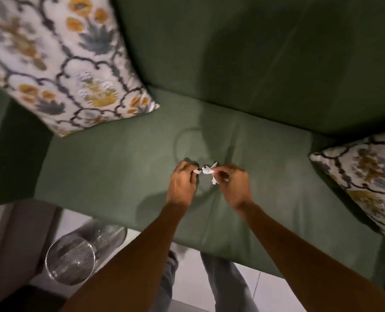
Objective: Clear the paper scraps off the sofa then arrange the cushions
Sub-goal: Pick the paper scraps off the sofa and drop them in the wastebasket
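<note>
Over the middle of the green sofa seat (110, 158), both hands meet just above the fabric. My right hand (234, 185) pinches a bunch of small white paper scraps (209, 172). My left hand (182, 181) is closed, with a tiny white scrap (196, 171) showing at its fingertips. One floral cushion (61, 61) leans in the sofa's back left corner. A second floral cushion (367, 183) lies at the right end of the seat. I see no other scraps on the seat.
A round metal mesh bin (71, 261) stands on the light tiled floor (187, 287) at the lower left, just in front of the sofa. My legs are below the seat's front edge. The sofa back (266, 52) rises behind the hands.
</note>
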Motion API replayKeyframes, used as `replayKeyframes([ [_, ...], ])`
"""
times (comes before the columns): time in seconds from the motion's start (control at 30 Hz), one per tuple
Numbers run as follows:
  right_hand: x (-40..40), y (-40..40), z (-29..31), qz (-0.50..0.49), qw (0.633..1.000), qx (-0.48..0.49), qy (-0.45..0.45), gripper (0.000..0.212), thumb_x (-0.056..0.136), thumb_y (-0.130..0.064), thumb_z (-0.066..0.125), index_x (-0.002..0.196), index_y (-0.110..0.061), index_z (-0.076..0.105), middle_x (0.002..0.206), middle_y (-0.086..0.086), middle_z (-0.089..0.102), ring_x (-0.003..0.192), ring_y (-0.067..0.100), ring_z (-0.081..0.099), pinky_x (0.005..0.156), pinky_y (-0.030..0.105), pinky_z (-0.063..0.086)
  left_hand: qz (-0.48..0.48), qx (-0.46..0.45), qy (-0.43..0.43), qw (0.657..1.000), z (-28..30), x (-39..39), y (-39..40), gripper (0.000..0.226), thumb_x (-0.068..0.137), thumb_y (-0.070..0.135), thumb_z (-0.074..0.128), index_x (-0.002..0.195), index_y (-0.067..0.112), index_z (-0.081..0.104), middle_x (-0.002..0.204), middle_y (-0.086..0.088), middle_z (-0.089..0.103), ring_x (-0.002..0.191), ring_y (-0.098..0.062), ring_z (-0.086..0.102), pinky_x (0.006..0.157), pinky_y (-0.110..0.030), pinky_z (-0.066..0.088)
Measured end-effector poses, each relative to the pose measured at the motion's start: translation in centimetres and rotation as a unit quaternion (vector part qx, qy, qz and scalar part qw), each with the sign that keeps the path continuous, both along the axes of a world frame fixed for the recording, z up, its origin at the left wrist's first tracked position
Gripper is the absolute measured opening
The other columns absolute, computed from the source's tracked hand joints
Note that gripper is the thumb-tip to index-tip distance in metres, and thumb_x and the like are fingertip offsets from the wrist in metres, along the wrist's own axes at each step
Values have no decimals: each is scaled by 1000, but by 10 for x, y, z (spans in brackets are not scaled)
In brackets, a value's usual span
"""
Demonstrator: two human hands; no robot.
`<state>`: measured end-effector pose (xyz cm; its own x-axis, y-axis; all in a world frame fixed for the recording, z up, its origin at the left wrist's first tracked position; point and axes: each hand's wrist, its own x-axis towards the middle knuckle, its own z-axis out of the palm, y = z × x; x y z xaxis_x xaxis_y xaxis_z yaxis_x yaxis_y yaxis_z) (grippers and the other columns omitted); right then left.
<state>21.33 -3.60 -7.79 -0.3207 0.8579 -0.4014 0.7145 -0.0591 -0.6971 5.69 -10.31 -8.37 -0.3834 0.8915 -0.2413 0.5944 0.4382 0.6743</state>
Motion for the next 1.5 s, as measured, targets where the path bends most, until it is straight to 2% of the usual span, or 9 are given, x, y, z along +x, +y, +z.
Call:
replayKeyframes([
  [0.27, -115, -77, 18, 126, 992, 9, -1, 14, 98, -15, 77, 110, -17, 83, 113, 7, 82, 87, 25, 82, 85, 42, 68, 131, -78, 34, 988, 10, -99, -124, 19, 92, 2, 70, 105, 11, 79, 114, -11, 73, 110, -31, 64, 91, -41, 54],
  [0.37, -156, -120, 20, 173, 984, 20, -35, 13, 99, -26, 76, 110, -25, 83, 108, 1, 85, 84, 22, 83, 76, 38, 67, 194, -64, 4, 979, 8, -126, -175, 17, 92, 0, 72, 103, 10, 80, 111, -12, 74, 105, -31, 67, 90, -41, 58],
  [0.47, -193, -167, 16, 199, 978, -17, -58, 15, 99, -30, 76, 113, -30, 81, 105, -4, 86, 86, 18, 82, 81, 37, 67, 267, -70, -15, 961, 8, -151, -223, 10, 95, 8, 74, 102, 9, 80, 105, -12, 77, 97, -31, 69, 84, -34, 55],
  [0.63, -259, -251, 3, 249, 964, -79, -44, 18, 95, -18, 77, 112, -23, 78, 97, 3, 86, 80, 24, 81, 77, 42, 67, 393, -64, -45, 916, 4, -181, -318, 13, 90, -4, 73, 96, 6, 78, 100, -13, 75, 92, -30, 71, 86, -46, 59],
  [0.8, -324, -340, -23, 336, 937, -81, -46, 15, 93, -13, 70, 100, -20, 81, 99, 2, 85, 86, 21, 77, 73, 8, 49, 481, -112, -48, 868, -21, -210, -413, 16, 87, -11, 68, 96, -1, 77, 101, -20, 77, 95, -37, 72, 90, -45, 59],
  [0.97, -370, -406, -63, 405, 908, -89, -57, 33, 91, -27, 57, 95, -7, 82, 97, 17, 83, 89, 37, 76, 83, 42, 63, 525, -153, -44, 836, -62, -243, -466, 14, 89, -3, 70, 96, 4, 80, 100, -18, 79, 92, -38, 74, 79, -29, 50],
  [1.07, -385, -426, -93, 384, 914, -116, -66, 33, 91, -26, 57, 97, -4, 81, 98, 19, 83, 91, 38, 77, 84, 45, 63, 529, -147, -48, 834, -87, -255, -477, 16, 89, -4, 69, 103, 0, 77, 109, -24, 75, 99, -43, 71, 84, -37, 53],
  [1.2, -393, -437, -120, 373, 909, -155, -105, 37, 94, -14, 74, 131, -11, 74, 131, 15, 76, 122, 36, 71, 105, 44, 58, 497, -164, -61, 850, -104, -258, -479, 41, 92, -3, 64, 133, -1, 61, 145, -26, 53, 135, -47, 51, 107, -52, 48],
  [1.5, -378, -420, -93, 343, 924, -165, -43, 46, 97, -20, 75, 141, -11, 67, 141, 12, 73, 132, 29, 68, 114, 42, 53, 450, -152, -39, 879, -80, -265, -463, 51, 96, -3, 61, 146, -2, 52, 148, -25, 54, 140, -42, 46, 120, -49, 38],
])
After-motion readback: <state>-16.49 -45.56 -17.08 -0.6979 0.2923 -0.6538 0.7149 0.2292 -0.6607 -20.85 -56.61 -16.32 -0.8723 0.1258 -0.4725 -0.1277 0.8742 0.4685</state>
